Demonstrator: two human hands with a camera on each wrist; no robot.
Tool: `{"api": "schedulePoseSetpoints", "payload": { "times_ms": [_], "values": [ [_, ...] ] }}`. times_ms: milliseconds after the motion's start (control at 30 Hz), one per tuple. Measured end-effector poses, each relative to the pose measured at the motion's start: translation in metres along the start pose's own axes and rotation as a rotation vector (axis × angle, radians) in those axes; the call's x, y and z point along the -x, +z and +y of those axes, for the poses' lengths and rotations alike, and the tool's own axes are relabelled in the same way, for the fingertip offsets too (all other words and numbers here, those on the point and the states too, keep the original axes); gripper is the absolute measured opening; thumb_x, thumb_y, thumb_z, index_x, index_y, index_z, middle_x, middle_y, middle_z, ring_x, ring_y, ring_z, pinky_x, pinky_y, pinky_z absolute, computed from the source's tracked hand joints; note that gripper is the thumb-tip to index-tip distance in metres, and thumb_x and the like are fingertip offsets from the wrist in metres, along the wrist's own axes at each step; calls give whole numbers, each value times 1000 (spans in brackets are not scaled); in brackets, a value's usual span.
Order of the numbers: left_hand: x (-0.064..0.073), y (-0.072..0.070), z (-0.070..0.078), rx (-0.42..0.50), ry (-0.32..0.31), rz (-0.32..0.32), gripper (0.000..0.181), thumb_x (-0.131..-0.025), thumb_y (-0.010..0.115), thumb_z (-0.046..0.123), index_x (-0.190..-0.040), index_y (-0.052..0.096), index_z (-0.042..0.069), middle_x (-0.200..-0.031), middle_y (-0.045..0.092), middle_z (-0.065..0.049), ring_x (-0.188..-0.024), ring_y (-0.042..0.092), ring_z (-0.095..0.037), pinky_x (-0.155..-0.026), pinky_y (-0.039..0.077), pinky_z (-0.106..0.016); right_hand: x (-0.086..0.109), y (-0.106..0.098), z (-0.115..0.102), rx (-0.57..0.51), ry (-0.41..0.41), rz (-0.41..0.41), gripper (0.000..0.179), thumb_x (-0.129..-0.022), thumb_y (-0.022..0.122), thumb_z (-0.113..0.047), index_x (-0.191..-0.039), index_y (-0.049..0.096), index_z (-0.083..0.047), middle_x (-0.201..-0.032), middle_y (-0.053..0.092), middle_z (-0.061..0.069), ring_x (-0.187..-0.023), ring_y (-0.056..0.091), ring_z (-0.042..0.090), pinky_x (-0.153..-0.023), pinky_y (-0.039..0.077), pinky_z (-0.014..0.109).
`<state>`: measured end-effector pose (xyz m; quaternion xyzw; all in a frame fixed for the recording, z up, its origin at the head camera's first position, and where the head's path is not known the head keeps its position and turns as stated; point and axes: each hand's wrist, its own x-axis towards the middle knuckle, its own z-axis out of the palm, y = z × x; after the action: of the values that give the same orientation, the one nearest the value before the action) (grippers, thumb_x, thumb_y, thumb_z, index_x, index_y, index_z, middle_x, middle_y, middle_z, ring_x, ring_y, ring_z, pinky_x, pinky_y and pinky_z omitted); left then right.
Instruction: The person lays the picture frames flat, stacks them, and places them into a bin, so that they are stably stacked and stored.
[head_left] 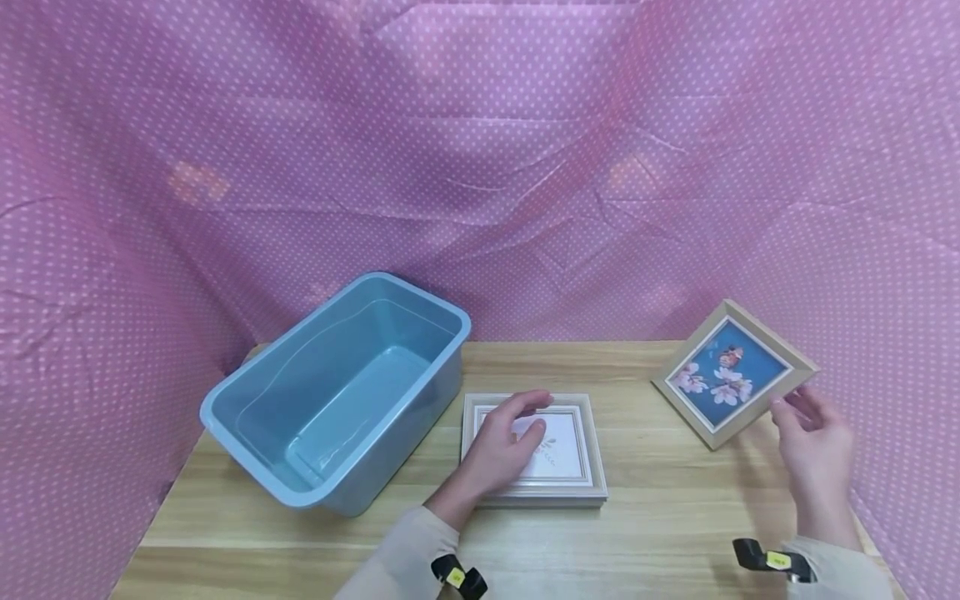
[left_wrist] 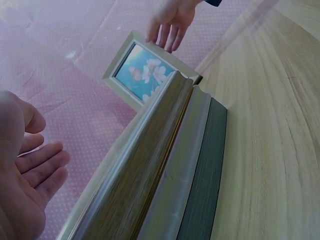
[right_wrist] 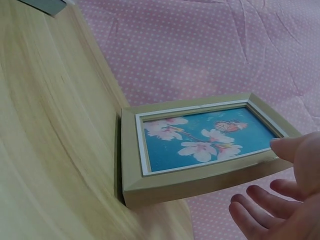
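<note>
My right hand (head_left: 817, 446) holds a beige picture frame (head_left: 671, 382) by its right corner, with the thumb on the front. The frame has a blue picture of pink blossoms and a butterfly. It stands tilted, and in the right wrist view its far edge (right_wrist: 131, 150) meets the tabletop. My left hand (head_left: 498, 446) hovers over a stack of picture frames (head_left: 596, 467), its fingers loosely bent and holding nothing. The topmost frame is whitish with a pale print. From the left wrist view, the stack's layered sides (left_wrist: 170, 165) show wood-brown, pale and dark green edges.
A deep blue plastic bin (head_left: 442, 367) stands open-topped on the left of the wooden table (head_left: 637, 550). Pink dotted cloth (head_left: 525, 167) hangs behind the table and along both sides. Each wrist carries a black strap (head_left: 772, 560).
</note>
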<state>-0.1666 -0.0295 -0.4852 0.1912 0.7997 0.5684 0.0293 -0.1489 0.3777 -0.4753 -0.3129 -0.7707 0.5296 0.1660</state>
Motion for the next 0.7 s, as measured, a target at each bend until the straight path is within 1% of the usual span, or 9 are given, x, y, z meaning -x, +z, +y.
{"api": "schedulePoseSetpoints", "payload": {
  "times_ms": [33,67,100,167,233,333,467,567,700],
  "values": [
    [0,0,0,-4,2,-5,43,-106,60,14,-149,62,8,-147,69,-7,-141,61,-27,-124,47,-50,-1,1,1,-8,-6,1,61,-106,66,-24,-161,48,-6,-126,76,-12,-86,59,-18,-74,49,-1],
    [-1,1,1,-7,1,-10,43,-106,60,14,-149,62,8,-147,69,-6,-141,61,-27,-124,47,-49,-1,1,2,-2,-10,0,60,-106,66,-25,-160,50,-5,-112,74,-22,-83,58,-18,-72,49,0],
    [-1,1,1,-12,-2,-14,43,-107,60,14,-149,62,8,-147,69,-6,-141,61,-26,-124,47,-48,-2,2,3,-12,-12,0,58,-106,67,-24,-158,52,-4,-100,69,-30,-79,59,-18,-70,49,0],
    [-1,1,2,-20,-5,-22,43,-107,59,15,-149,61,8,-148,69,-5,-141,61,-26,-124,47,-47,-4,3,4,-23,-15,-1,57,-105,67,-23,-156,54,-1,-84,58,-39,-77,59,-17,-68,49,1],
    [-1,2,2,-29,-13,-27,43,-107,59,16,-150,61,9,-148,68,-4,-141,61,-26,-124,47,-47,-5,4,4,-29,-13,-4,55,-105,66,-22,-155,54,1,-79,57,-40,-76,59,-17,-68,50,1],
    [-1,2,3,-37,-14,-29,43,-107,59,16,-150,61,9,-148,68,-6,-141,61,-27,-124,47,-47,-7,6,3,-20,-9,-1,54,-106,65,-21,-153,55,3,-78,55,-39,-77,57,-17,-69,50,1],
    [-1,2,3,-43,-13,-36,43,-108,59,15,-150,61,6,-148,68,-8,-140,62,-28,-124,47,-48,-8,8,3,7,-12,22,51,-106,65,-22,-151,57,3,-76,53,-39,-78,55,-17,-69,49,0],
    [-1,2,2,-57,-7,-39,43,-108,58,15,-150,61,6,-148,68,-8,-140,62,-28,-124,47,-48,-6,8,4,0,-14,51,46,-106,67,-21,-147,62,-1,-75,54,-38,-77,56,-16,-68,48,1],
    [-1,1,1,-72,-3,-36,42,-108,59,16,-149,61,8,-147,69,-7,-140,62,-27,-124,48,-48,-3,8,3,-53,-22,96,32,-104,69,-17,-135,70,-9,-74,59,-37,-72,59,-15,-63,49,2]
  ]
}}
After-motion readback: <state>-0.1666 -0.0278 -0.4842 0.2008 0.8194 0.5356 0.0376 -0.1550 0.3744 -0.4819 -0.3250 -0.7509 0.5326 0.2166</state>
